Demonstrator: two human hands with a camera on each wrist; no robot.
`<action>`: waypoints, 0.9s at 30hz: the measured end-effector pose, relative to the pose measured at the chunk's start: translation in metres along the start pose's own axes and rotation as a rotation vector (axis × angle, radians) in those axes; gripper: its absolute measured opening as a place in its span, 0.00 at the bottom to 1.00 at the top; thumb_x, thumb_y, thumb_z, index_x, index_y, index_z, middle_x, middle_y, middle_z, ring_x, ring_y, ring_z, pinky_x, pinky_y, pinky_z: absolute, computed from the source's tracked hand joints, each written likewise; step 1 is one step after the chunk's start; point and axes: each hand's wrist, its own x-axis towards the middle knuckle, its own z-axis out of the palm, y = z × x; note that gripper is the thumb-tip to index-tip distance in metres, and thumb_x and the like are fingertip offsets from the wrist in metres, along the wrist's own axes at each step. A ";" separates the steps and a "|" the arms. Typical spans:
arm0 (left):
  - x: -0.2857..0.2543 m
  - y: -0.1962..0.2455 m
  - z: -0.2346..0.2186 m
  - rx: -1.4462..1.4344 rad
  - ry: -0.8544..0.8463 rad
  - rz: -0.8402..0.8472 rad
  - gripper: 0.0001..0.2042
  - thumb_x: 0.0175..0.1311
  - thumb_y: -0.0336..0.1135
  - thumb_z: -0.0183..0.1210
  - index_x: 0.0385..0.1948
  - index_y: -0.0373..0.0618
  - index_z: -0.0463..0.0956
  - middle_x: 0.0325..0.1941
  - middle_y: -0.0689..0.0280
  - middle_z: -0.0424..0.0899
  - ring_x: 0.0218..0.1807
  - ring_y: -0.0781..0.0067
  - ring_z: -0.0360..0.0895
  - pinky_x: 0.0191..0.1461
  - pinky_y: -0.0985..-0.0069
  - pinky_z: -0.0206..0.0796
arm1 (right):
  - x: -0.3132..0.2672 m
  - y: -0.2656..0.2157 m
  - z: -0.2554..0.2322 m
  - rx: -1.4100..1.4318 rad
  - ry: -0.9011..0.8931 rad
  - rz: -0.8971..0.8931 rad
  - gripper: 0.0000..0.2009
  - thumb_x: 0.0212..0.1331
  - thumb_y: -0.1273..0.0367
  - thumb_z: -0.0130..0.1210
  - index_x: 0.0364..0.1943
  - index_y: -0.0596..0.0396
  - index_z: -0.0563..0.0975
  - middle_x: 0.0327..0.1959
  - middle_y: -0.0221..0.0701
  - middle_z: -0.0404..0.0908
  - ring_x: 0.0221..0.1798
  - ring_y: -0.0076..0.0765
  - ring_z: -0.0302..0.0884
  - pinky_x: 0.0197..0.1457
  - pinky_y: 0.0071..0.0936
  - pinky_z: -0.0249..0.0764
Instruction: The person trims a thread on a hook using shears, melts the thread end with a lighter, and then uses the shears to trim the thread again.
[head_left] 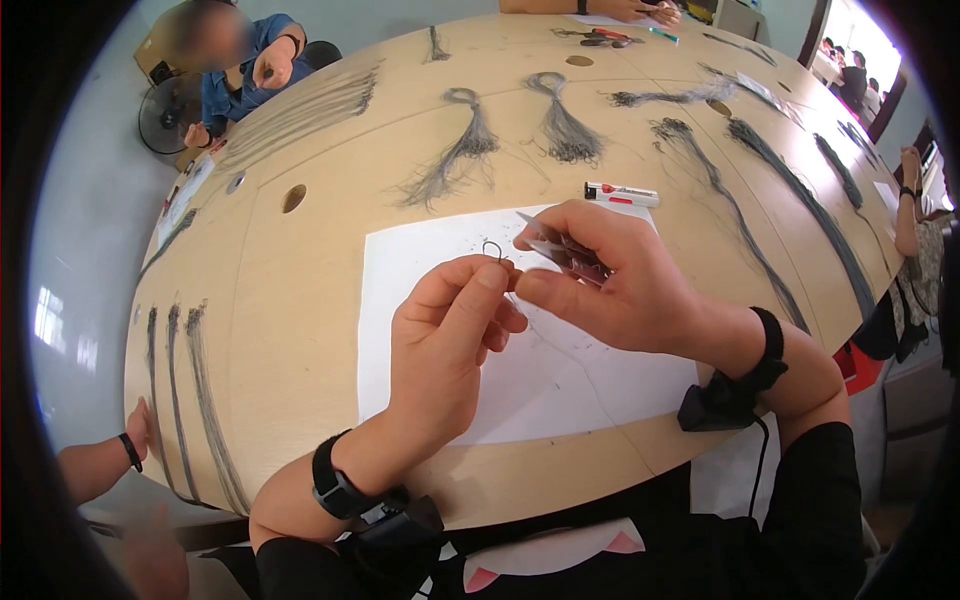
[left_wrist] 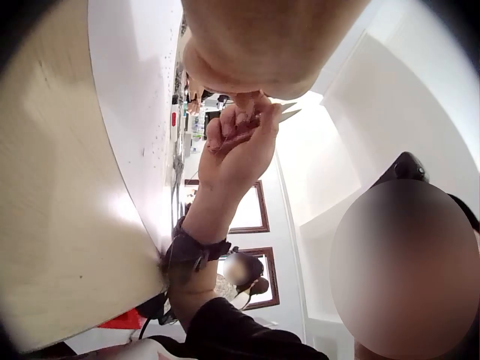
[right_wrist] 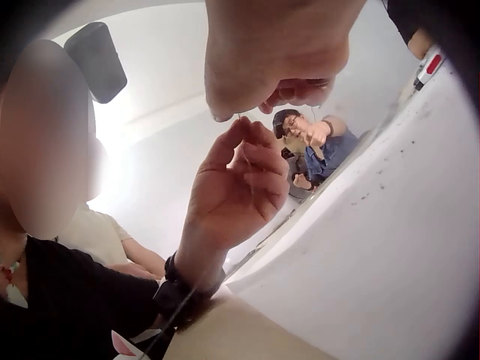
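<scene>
My left hand point(head_left: 445, 345) pinches a small dark hook point(head_left: 492, 248) between thumb and forefinger, its curved end standing above the fingertips. Against those fingertips is my right hand point(head_left: 625, 275), its fingers curled round small scissors point(head_left: 570, 258) whose pointed blades face up and left. A thin line point(head_left: 585, 370) runs from the hands down across the white sheet point(head_left: 420, 270). In the left wrist view, the blades point(left_wrist: 289, 112) stick out past the right hand point(left_wrist: 240, 154). The right wrist view has the left hand point(right_wrist: 236, 184) with thin line across its palm.
A marker point(head_left: 620, 194) lies at the sheet's top edge. Bundles of grey line point(head_left: 570, 130) spread over the table point(head_left: 330, 240), several at the right, others at the left point(head_left: 205, 400). Pliers point(head_left: 605, 38) are at the far side. Other people sit around the table.
</scene>
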 end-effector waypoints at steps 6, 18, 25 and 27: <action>-0.006 0.005 0.008 -0.069 0.006 -0.045 0.07 0.57 0.34 0.48 0.32 0.42 0.70 0.24 0.69 0.74 0.23 0.85 0.67 0.25 0.88 0.57 | -0.001 0.006 0.004 -0.111 0.067 -0.253 0.14 0.47 0.63 0.52 0.32 0.59 0.70 0.23 0.36 0.70 0.24 0.36 0.69 0.25 0.26 0.65; -0.010 0.007 0.008 -0.122 -0.021 -0.102 0.08 0.57 0.33 0.48 0.34 0.41 0.70 0.22 0.68 0.74 0.24 0.83 0.69 0.26 0.87 0.58 | 0.001 0.006 0.004 -0.196 0.066 -0.326 0.12 0.46 0.64 0.53 0.30 0.58 0.70 0.20 0.32 0.70 0.22 0.35 0.68 0.23 0.26 0.64; -0.009 0.009 0.007 -0.138 -0.015 -0.143 0.08 0.56 0.32 0.47 0.34 0.40 0.71 0.22 0.67 0.74 0.24 0.82 0.68 0.27 0.86 0.58 | 0.000 0.005 0.003 -0.221 0.061 -0.361 0.12 0.45 0.65 0.53 0.32 0.57 0.71 0.18 0.31 0.69 0.21 0.34 0.67 0.22 0.26 0.63; -0.009 0.008 0.007 -0.160 -0.028 -0.165 0.08 0.57 0.32 0.47 0.34 0.40 0.70 0.23 0.67 0.74 0.24 0.82 0.68 0.28 0.85 0.58 | -0.001 0.006 0.003 -0.222 0.067 -0.358 0.12 0.45 0.65 0.54 0.32 0.57 0.71 0.18 0.31 0.69 0.22 0.34 0.67 0.22 0.26 0.63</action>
